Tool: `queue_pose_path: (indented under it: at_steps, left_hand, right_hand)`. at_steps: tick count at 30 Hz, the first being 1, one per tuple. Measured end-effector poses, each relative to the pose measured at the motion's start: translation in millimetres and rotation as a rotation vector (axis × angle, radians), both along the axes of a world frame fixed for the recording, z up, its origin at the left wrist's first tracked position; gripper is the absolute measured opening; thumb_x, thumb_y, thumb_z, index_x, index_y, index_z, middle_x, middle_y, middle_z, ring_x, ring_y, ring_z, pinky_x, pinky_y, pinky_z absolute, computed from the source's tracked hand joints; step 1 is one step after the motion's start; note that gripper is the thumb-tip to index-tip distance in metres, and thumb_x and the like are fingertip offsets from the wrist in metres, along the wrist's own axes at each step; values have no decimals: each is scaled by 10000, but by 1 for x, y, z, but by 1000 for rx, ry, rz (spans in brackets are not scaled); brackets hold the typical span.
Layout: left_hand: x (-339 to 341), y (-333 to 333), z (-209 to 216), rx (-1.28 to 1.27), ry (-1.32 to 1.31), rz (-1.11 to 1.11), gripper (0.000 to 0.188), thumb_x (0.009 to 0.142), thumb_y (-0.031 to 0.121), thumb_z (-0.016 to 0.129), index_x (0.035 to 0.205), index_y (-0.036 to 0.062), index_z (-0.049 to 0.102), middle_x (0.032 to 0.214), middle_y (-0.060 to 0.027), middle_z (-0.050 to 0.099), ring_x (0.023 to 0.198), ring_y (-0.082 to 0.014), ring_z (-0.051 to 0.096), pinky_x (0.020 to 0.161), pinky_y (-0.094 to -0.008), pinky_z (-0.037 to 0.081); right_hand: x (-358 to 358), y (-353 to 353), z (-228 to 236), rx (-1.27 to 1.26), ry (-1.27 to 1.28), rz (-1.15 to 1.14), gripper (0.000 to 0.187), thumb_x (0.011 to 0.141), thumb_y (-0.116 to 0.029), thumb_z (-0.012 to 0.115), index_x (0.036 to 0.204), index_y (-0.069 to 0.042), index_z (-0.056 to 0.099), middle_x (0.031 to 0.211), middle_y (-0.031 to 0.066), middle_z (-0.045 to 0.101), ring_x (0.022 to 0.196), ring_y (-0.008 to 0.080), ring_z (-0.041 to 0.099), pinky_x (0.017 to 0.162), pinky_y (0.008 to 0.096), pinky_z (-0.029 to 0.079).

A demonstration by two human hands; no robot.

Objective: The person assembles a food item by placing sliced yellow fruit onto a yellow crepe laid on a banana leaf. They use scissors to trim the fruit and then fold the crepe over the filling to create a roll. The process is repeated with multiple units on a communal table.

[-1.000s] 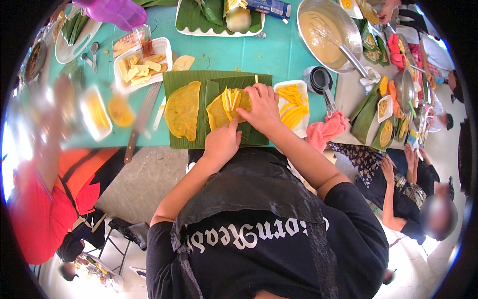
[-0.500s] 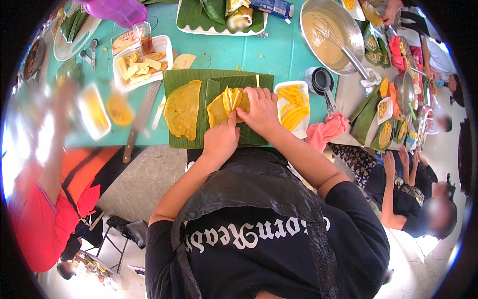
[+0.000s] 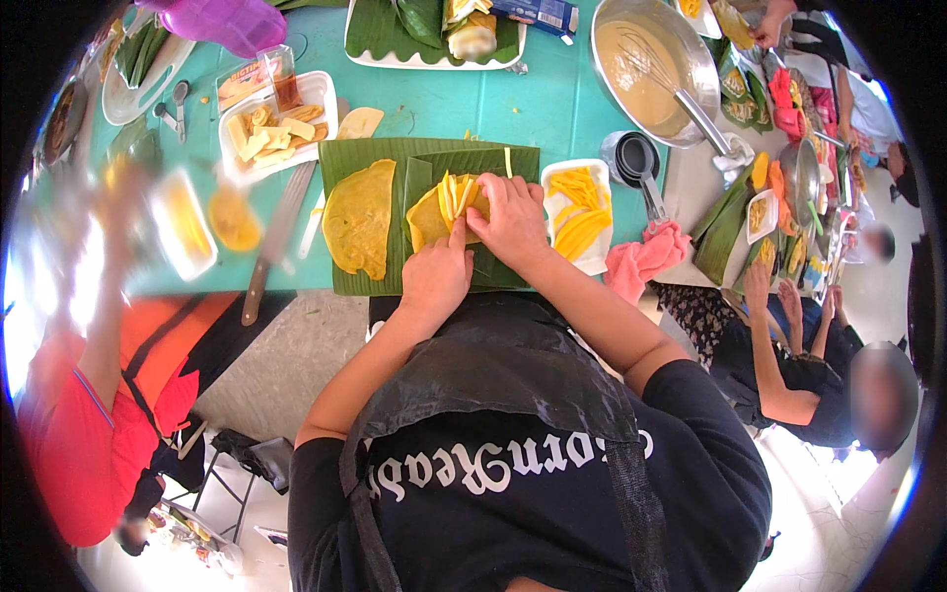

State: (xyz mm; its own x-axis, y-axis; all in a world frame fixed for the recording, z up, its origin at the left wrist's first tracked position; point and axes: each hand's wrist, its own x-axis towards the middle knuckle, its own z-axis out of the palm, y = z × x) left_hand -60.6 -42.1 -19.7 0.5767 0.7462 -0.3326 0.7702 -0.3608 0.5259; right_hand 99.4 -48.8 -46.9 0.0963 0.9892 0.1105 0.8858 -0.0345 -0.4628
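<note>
Two thin yellow crepes lie on a banana leaf point(image 3: 434, 146) in front of me. One, the flat crepe point(image 3: 357, 222), rests at the left with nothing on it. On the other, the filled crepe point(image 3: 422, 219), yellow mango strips point(image 3: 454, 195) are heaped lengthwise. My right hand point(image 3: 510, 219) is closed over this crepe's right side, its fingers bent by the strips. From the near side my left hand point(image 3: 440, 271) reaches in, index finger against the strips' near end and the other fingers curled. Its thumb is hidden. Right of the leaf stands a white tray of mango strips point(image 3: 580, 212).
A knife point(image 3: 268, 257) lies left of the leaf, below a foam tray of pale yellow slices point(image 3: 281, 133). At the far right are a steel bowl of batter point(image 3: 641, 59) with a whisk, measuring cups point(image 3: 636, 163) and a pink cloth point(image 3: 646, 261). A co-worker's blurred arm reaches in at left.
Both my hands stay on the filled crepe, nearly still. The whole view has shifted slightly. At the right, a co-worker's hands have moved up toward the table.
</note>
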Motion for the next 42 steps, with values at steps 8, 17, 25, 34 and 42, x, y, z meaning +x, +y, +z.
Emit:
queue_pose_path:
  at_steps: [8,17,25,34,42]
  left_hand:
    - [1,-1,-5,23,-21,1,574,843,212,635,1345,6,448,809,-183,666,677,-335,660,582,-431,535]
    - [2,-1,-6,28,1,-9,572,841,209,638,1338,-4,453,801,-180,663,672,-327,660,572,-422,533]
    - [0,-1,-4,55,-18,-20,561,845,207,633,1328,-20,457,785,-170,661,656,-318,657,562,-419,529]
    - [3,2,-11,73,-18,-33,564,843,208,629,1325,-28,456,757,-157,656,626,-301,651,552,-414,527]
    - [6,6,-11,72,-9,-28,537,845,198,619,1311,-21,469,751,-154,650,634,-304,648,561,-416,526]
  right_hand:
    - [1,3,-1,65,-4,-1,431,707,-169,731,1090,-113,541,909,7,643,854,214,584,787,389,370]
    - [4,8,-3,83,28,16,405,720,-123,713,1091,-107,552,931,-6,650,863,221,587,807,393,381]
    - [0,3,6,52,78,20,387,748,-139,676,1111,-106,546,896,30,653,882,243,579,817,422,385]
    - [-3,8,-2,82,58,-3,389,749,-144,675,1114,-112,544,902,21,645,889,236,573,807,415,379]
    - [0,11,-1,75,67,-12,382,741,-133,671,1103,-118,552,916,26,645,893,241,574,807,411,381]
